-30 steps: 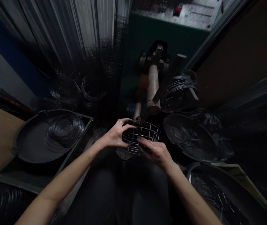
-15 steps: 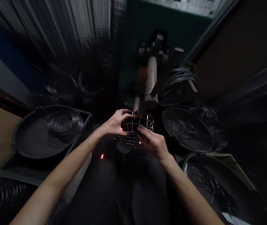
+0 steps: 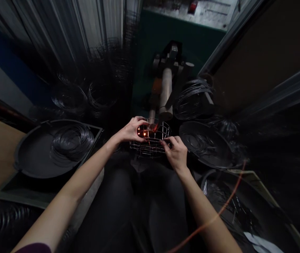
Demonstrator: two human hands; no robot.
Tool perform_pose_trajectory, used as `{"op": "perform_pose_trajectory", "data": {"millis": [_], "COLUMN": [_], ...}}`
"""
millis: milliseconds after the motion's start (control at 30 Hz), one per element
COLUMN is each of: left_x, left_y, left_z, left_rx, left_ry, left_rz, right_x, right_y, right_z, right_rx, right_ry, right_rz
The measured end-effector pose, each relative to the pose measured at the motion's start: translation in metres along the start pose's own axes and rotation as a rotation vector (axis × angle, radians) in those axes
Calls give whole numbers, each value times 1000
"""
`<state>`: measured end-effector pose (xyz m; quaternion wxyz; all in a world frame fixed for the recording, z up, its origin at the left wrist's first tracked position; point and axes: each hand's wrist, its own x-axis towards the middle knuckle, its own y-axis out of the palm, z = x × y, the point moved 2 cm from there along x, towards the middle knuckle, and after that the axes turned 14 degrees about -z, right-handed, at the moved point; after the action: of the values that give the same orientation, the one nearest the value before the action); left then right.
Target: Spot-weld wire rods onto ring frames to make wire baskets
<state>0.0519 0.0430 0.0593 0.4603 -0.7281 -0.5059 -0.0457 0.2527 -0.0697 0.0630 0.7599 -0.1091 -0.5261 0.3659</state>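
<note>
While you face the green machine [image 3: 184, 38], a round wire basket [image 3: 150, 151] lies between your two bare hands, close under the machine's thick metal arm [image 3: 166, 92]. Your left hand [image 3: 132, 130] is curved wide like a letter C, its fingers on the far left of the rim and its thumb lower down — a grip that probably steadies the basket from the side. Your right hand [image 3: 176, 151] is narrow, thumb and fingertips pinched on the near right of the wire, perhaps so that the basket can be held level or turned. Both palms stay outside the mesh, likely to leave room for the heat: orange sparks [image 3: 144, 134] glow just right of your left thumb. Whether the lower post [image 3: 152, 116] touches the wire is too dark to tell.

One long orange streak [image 3: 229, 201] crosses in front of your right forearm [image 3: 209, 212]. Well left of your left hand, a dark round tray [image 3: 30, 156] bears a coil of wire [image 3: 72, 142]. Just right of your right hand sits a second tray [image 3: 227, 154]; nearer you, a third container [image 3: 271, 200] holds loose wire pieces [image 3: 241, 207] — all seemingly set within arm's reach.
</note>
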Motion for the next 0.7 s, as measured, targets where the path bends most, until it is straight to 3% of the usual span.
{"op": "perform_pose_trajectory", "data": {"millis": [200, 267, 333, 433, 533, 600, 700], "left_x": [26, 26, 16, -18, -53, -66, -71], "left_y": [-2, -4, -5, 2, 18, 26, 22], "left_z": [7, 10, 17, 40, 64, 72, 64], "left_rx": [-29, -59, -118, -309, -536, -616, -604], "left_ry": [-105, -107, -117, -229, -456, -540, -479], "left_rz": [28, 16, -32, -88, -136, -229, -350], "right_x": [23, 27, 19, -15, -69, -104, -135], "right_y": [16, 8, -13, -59, -99, -112, -114], "right_z": [-5, -4, -5, -12, -21, -26, -24], "right_rx": [-54, -32, 41, 178, 190, 232, 413], "right_ry": [135, 207, 328, 586, 814, 990, 1184], "right_rz": [26, 6, -1, 108, 268, 379, 558]}}
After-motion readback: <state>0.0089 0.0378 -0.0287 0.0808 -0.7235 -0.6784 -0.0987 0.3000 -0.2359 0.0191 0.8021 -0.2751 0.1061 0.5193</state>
